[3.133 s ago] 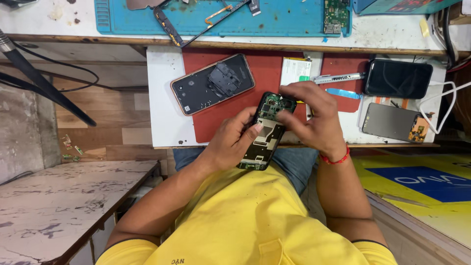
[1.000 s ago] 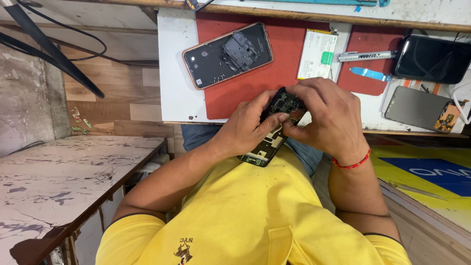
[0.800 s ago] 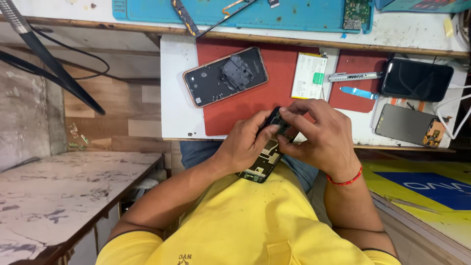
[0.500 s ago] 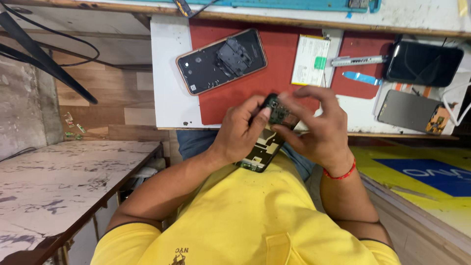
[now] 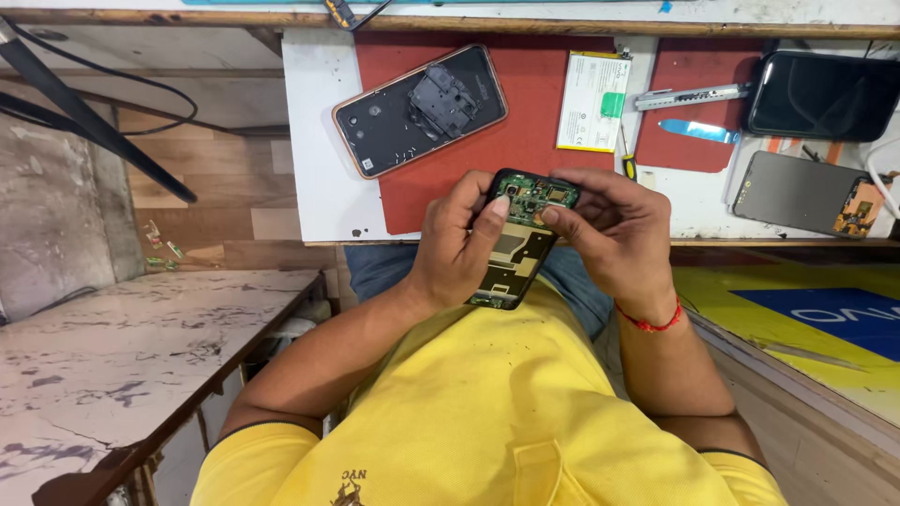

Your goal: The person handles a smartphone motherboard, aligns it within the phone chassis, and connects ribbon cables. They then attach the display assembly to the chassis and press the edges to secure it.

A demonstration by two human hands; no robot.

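While our left hand (image 5: 457,245) clamps the opened phone (image 5: 518,239) along its left edge above our lap, its long axis runs up toward the surface (image 5: 314,141); our right hand (image 5: 614,232) pinches the circuit-board end, nearest that grip.

the single head camera is looking steeply down from the person's own head, facing forward over the yellow shirt (image 5: 469,412) toward the near edge of the desk (image 5: 319,141). it is sitting close, taking in both forearms in the middle and a marble slab (image 5: 112,356) at lower left.
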